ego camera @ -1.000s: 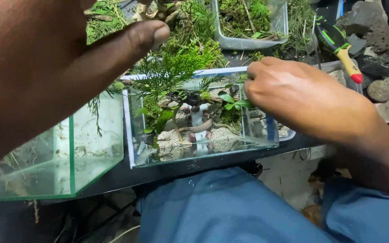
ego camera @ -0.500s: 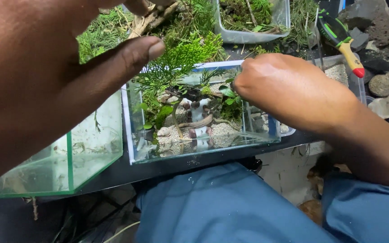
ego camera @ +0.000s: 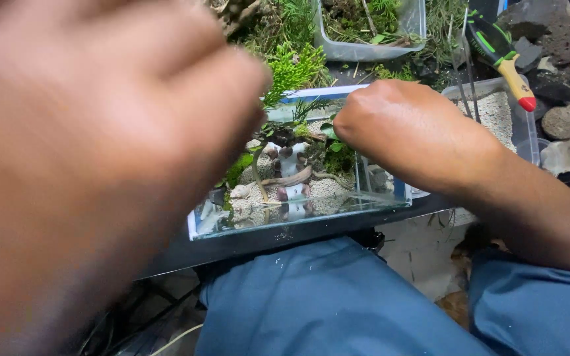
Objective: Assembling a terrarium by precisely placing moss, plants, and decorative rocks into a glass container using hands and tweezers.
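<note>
Dark table (ego camera: 311, 231): right hand (ego camera: 410, 132) inside glass tank (ego camera: 298, 211), left hand (ego camera: 100, 151) blurred.

A small glass tank (ego camera: 298, 191) sits at the centre of a dark table edge (ego camera: 278, 240). Its open top is largely blocked: the right hand (ego camera: 410, 132) covers the tank's 2 o'clock corner, and the blurred left hand (ego camera: 100, 158), close to the camera, fills everything from 7 to 11 o'clock. Inside, driftwood (ego camera: 288, 178), pebbles and green plants (ego camera: 338, 155) crowd the sand, leaving little bare floor. At 12 o'clock a clear plastic tub (ego camera: 371, 46) and loose moss (ego camera: 295, 66) close off the far side. At 2 o'clock stand a tray of white sand (ego camera: 496, 112), a green-handled tool (ego camera: 499, 56) and dark rocks (ego camera: 549, 39). Only the tank's near 6 o'clock side, above the blue-clad lap (ego camera: 338, 303), lies open.
</note>
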